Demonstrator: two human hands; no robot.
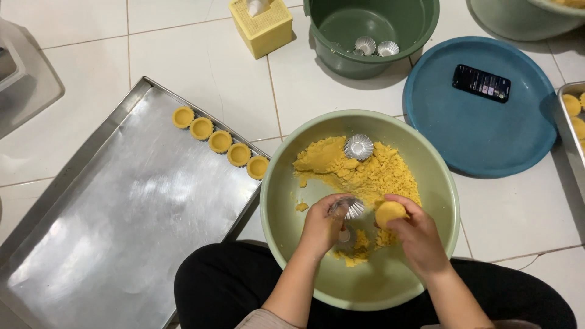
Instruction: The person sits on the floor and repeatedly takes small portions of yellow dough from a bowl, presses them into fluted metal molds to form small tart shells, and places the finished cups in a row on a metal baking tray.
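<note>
Yellow crumbly dough (365,173) fills the far half of a pale green bowl (448,213) that sits on a white tiled floor (201,61), pulled in just beyond the knees of a person in black trousers, so both hands work right over it and crumbs fall back inside. The left hand (321,224) curls around a small fluted metal tart mould (353,209), gripping it at its side; the mould lies tilted, its open mouth turned right towards the other hand, so its short axis runs roughly left to right. The right hand (417,234) pinches a smooth round ball of dough (390,213) at its fingertips, held just beside the mould's mouth. Being round, the ball has no long axis. A second empty mould (358,147) rests upright on the dough heap, mouth up, and another seems to lie near the bowl's bottom below the left hand, though it is partly hidden. Left of the bowl, a large steel tray (122,231) carries five filled tart shells (220,141) in a slanting row along its far right rim, each just beside the next. Farther off, a dark green tub (426,24) holds two more moulds, a yellow tissue box (263,27) stands left of it, and a phone (481,83) lies on a blue round tray (475,140) to the right.
</note>
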